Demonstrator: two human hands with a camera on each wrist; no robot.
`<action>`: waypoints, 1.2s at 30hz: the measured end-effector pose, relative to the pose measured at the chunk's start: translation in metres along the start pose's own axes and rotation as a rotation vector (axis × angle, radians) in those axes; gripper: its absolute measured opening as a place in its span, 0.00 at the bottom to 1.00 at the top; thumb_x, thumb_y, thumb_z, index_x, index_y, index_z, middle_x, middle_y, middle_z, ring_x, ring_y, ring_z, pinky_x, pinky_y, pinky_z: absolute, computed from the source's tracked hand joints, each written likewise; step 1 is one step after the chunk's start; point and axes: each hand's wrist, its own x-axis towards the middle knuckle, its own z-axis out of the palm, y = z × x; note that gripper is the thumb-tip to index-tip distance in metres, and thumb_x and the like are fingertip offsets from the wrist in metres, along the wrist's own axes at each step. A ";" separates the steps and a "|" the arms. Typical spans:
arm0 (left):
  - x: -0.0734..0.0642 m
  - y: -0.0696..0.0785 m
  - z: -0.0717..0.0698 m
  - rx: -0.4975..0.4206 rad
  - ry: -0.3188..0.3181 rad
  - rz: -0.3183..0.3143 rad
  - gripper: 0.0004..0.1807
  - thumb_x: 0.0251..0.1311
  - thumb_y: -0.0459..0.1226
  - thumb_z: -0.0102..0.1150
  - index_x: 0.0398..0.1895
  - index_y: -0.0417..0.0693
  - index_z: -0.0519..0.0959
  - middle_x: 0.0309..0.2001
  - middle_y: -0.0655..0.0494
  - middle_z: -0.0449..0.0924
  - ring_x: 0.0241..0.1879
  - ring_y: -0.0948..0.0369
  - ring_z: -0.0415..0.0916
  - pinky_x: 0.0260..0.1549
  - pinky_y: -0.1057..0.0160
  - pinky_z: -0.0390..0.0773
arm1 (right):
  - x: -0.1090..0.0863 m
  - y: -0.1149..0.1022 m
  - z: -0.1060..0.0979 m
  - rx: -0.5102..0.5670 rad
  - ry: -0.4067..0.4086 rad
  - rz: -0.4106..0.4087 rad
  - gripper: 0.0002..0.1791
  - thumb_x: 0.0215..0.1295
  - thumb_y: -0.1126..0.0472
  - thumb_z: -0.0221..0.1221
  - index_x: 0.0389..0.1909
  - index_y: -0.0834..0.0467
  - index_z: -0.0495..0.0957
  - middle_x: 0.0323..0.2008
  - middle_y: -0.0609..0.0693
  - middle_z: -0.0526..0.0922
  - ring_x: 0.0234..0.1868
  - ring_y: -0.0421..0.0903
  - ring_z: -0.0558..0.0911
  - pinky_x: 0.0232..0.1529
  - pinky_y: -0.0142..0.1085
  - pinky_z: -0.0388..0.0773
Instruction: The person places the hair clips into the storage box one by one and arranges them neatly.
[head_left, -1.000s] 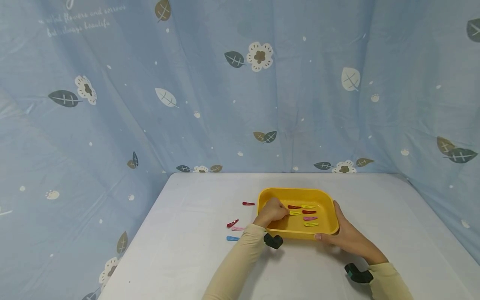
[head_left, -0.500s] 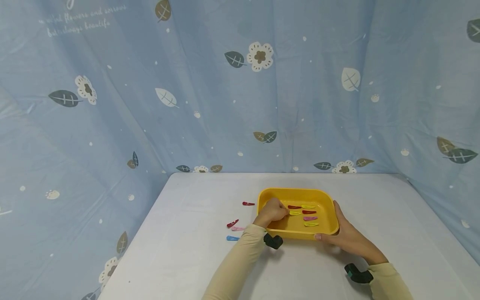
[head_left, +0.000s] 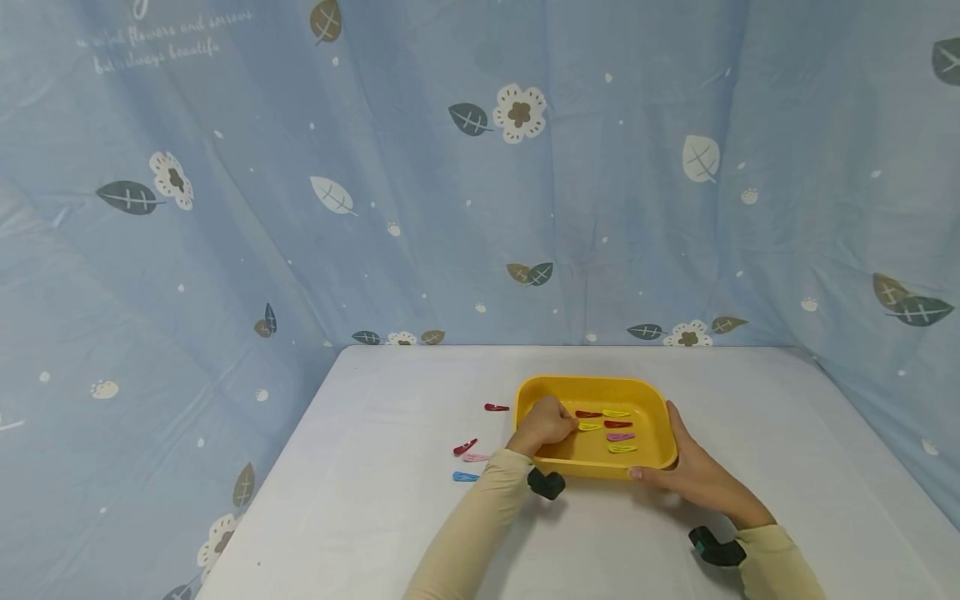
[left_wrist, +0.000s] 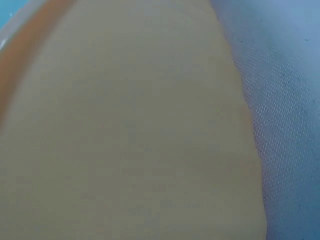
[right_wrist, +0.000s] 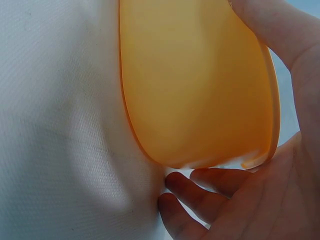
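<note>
A yellow plastic tray (head_left: 585, 472) stands on the white table. My left hand (head_left: 545, 422) reaches inside over its left rim, fingers curled, thumb and fingertips pinching the left end of a yellow hair clip (head_left: 590, 427). Beside that clip lie two red hair clips (head_left: 618, 424), a pink one (head_left: 620, 437) and two more yellow ones (head_left: 622, 448). My right hand (head_left: 693, 471) grips the tray's right end, thumb on the near wall. In the right wrist view its fingers (right_wrist: 195, 197) bend under the tray's corner. The left wrist view holds only a blurred beige surface; the hand is hidden there.
Left of the tray, two red hair clips (head_left: 465, 447), a pale pink one (head_left: 476, 457) and a blue one (head_left: 465, 477) lie on the table (head_left: 360, 500). My left sleeve (head_left: 472, 525) passes close to the blue clip. A patterned blue curtain (head_left: 420, 167) hangs behind.
</note>
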 end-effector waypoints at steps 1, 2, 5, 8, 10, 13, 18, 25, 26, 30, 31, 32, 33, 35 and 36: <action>0.000 0.000 0.000 0.008 0.000 0.006 0.14 0.67 0.39 0.66 0.26 0.38 0.87 0.16 0.59 0.65 0.17 0.62 0.64 0.17 0.69 0.62 | 0.000 0.000 0.000 0.001 -0.001 -0.001 0.77 0.58 0.40 0.72 0.80 0.58 0.15 0.81 0.72 0.38 0.79 0.74 0.53 0.71 0.72 0.54; 0.001 -0.001 0.001 0.016 0.001 0.013 0.14 0.67 0.39 0.66 0.25 0.38 0.87 0.16 0.59 0.64 0.16 0.62 0.64 0.17 0.69 0.61 | 0.000 0.001 0.000 -0.001 -0.001 -0.002 0.77 0.58 0.40 0.72 0.80 0.58 0.15 0.81 0.72 0.38 0.79 0.74 0.53 0.71 0.72 0.54; 0.002 -0.001 0.002 0.035 0.005 0.026 0.15 0.67 0.38 0.66 0.23 0.39 0.86 0.14 0.59 0.62 0.15 0.63 0.63 0.16 0.69 0.60 | 0.001 0.002 0.000 0.001 -0.004 -0.001 0.77 0.59 0.40 0.72 0.80 0.58 0.15 0.81 0.72 0.37 0.79 0.74 0.52 0.72 0.72 0.54; 0.002 -0.001 0.001 0.040 0.013 0.037 0.16 0.67 0.38 0.66 0.21 0.39 0.85 0.13 0.59 0.62 0.15 0.62 0.62 0.16 0.68 0.60 | 0.001 0.002 0.000 -0.001 -0.002 0.002 0.77 0.58 0.40 0.72 0.80 0.59 0.16 0.81 0.72 0.37 0.79 0.74 0.51 0.72 0.72 0.53; 0.001 -0.001 0.000 0.032 0.016 0.046 0.18 0.67 0.38 0.65 0.20 0.39 0.84 0.13 0.59 0.61 0.15 0.62 0.62 0.16 0.68 0.59 | 0.001 0.002 0.000 -0.001 -0.001 0.000 0.77 0.58 0.40 0.72 0.80 0.59 0.16 0.81 0.72 0.37 0.79 0.74 0.51 0.72 0.72 0.53; 0.001 -0.002 -0.002 0.017 0.021 0.080 0.19 0.68 0.38 0.64 0.18 0.38 0.83 0.12 0.60 0.59 0.14 0.62 0.60 0.16 0.68 0.57 | 0.001 0.002 0.000 0.005 0.001 -0.012 0.77 0.59 0.40 0.72 0.80 0.59 0.16 0.81 0.72 0.37 0.79 0.74 0.51 0.72 0.72 0.53; 0.001 -0.003 -0.010 -0.043 0.019 0.147 0.16 0.71 0.38 0.62 0.26 0.37 0.87 0.15 0.60 0.62 0.16 0.63 0.59 0.17 0.68 0.57 | 0.001 0.002 0.000 0.010 0.003 -0.018 0.77 0.59 0.41 0.72 0.80 0.59 0.17 0.81 0.72 0.37 0.79 0.73 0.52 0.72 0.72 0.53; -0.007 -0.002 -0.029 -0.108 0.030 0.219 0.14 0.72 0.41 0.61 0.40 0.39 0.89 0.28 0.55 0.81 0.23 0.65 0.66 0.23 0.69 0.66 | 0.001 0.001 0.000 0.008 0.001 -0.008 0.77 0.58 0.40 0.72 0.80 0.59 0.16 0.81 0.73 0.37 0.79 0.74 0.51 0.72 0.72 0.52; -0.009 -0.001 -0.033 -0.109 0.033 0.238 0.14 0.72 0.41 0.61 0.41 0.40 0.89 0.29 0.52 0.83 0.23 0.65 0.66 0.23 0.69 0.67 | 0.001 0.001 0.000 0.008 0.002 -0.007 0.77 0.58 0.40 0.72 0.80 0.60 0.16 0.81 0.73 0.37 0.79 0.74 0.51 0.72 0.72 0.52; -0.020 -0.002 -0.053 -0.120 0.046 0.317 0.14 0.72 0.41 0.61 0.42 0.39 0.89 0.35 0.44 0.87 0.24 0.65 0.69 0.24 0.70 0.69 | 0.001 0.000 0.000 -0.001 0.003 0.000 0.78 0.58 0.40 0.72 0.79 0.59 0.16 0.81 0.73 0.37 0.79 0.74 0.51 0.72 0.72 0.53; -0.022 -0.003 -0.058 -0.119 0.051 0.330 0.14 0.72 0.41 0.61 0.42 0.39 0.88 0.36 0.44 0.87 0.24 0.65 0.69 0.25 0.70 0.70 | 0.001 0.000 0.000 -0.005 0.004 0.002 0.78 0.58 0.39 0.72 0.79 0.59 0.16 0.81 0.73 0.37 0.79 0.74 0.52 0.72 0.72 0.53; -0.024 -0.004 -0.064 -0.121 0.055 0.338 0.14 0.72 0.41 0.61 0.42 0.39 0.88 0.36 0.44 0.87 0.24 0.65 0.70 0.25 0.70 0.70 | 0.001 0.000 0.000 -0.005 0.003 0.003 0.78 0.58 0.39 0.72 0.79 0.59 0.16 0.81 0.74 0.37 0.78 0.74 0.53 0.71 0.72 0.54; -0.027 -0.005 -0.070 -0.125 0.057 0.347 0.14 0.72 0.41 0.60 0.43 0.38 0.88 0.36 0.43 0.87 0.25 0.65 0.71 0.25 0.69 0.70 | 0.001 0.001 0.000 -0.009 0.004 0.003 0.77 0.58 0.39 0.72 0.80 0.59 0.16 0.81 0.74 0.38 0.78 0.75 0.53 0.71 0.73 0.55; -0.032 -0.008 -0.081 -0.130 0.067 0.356 0.14 0.73 0.41 0.60 0.43 0.39 0.88 0.36 0.43 0.87 0.26 0.64 0.73 0.27 0.68 0.72 | 0.001 0.001 0.000 -0.002 0.004 -0.008 0.77 0.59 0.40 0.72 0.80 0.59 0.16 0.81 0.74 0.38 0.78 0.74 0.53 0.71 0.73 0.55; -0.034 -0.010 -0.087 -0.132 0.074 0.356 0.14 0.73 0.42 0.60 0.43 0.40 0.88 0.37 0.44 0.87 0.28 0.64 0.74 0.28 0.68 0.73 | 0.001 0.002 0.000 -0.001 0.006 -0.014 0.77 0.59 0.40 0.72 0.80 0.60 0.16 0.81 0.74 0.38 0.78 0.75 0.53 0.71 0.73 0.55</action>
